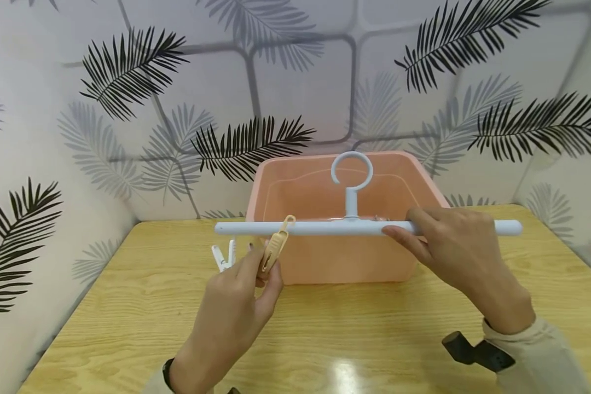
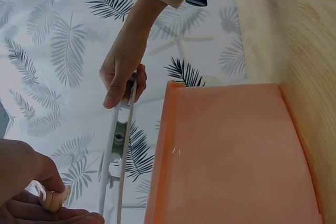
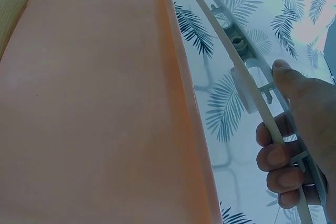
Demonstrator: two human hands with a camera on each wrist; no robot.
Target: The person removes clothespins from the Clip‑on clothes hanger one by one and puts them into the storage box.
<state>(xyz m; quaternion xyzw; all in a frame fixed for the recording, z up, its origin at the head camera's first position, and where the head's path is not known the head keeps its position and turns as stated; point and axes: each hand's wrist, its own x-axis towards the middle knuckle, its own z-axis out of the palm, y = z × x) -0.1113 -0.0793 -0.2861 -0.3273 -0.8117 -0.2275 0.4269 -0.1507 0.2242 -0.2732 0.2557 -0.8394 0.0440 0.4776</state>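
My right hand [image 1: 455, 246] grips the right part of a pale blue hanger [image 1: 320, 229], thumb in front, holding its straight bar level with the ring hook upward. In the right wrist view the fingers [image 3: 283, 179] curl round the bar, whose underside shows hollow with small fittings [image 3: 237, 43]. A beige clothespin [image 1: 274, 249] is pinched between the thumb and fingers of my left hand [image 1: 231, 309]. Its looped end overlaps the hanger bar in the head view; the left wrist view shows the clothespin [image 2: 52, 199] to the left of the bar.
Behind the hanger a pink plastic basin [image 1: 345, 265] stands on the wood-grain table [image 1: 143, 306], against a wall covering with leaf prints [image 1: 300, 98]. A white clothespin [image 1: 222, 257] shows just beyond my left hand. Something clear [image 1: 380, 218] peeks above the bar inside the basin.
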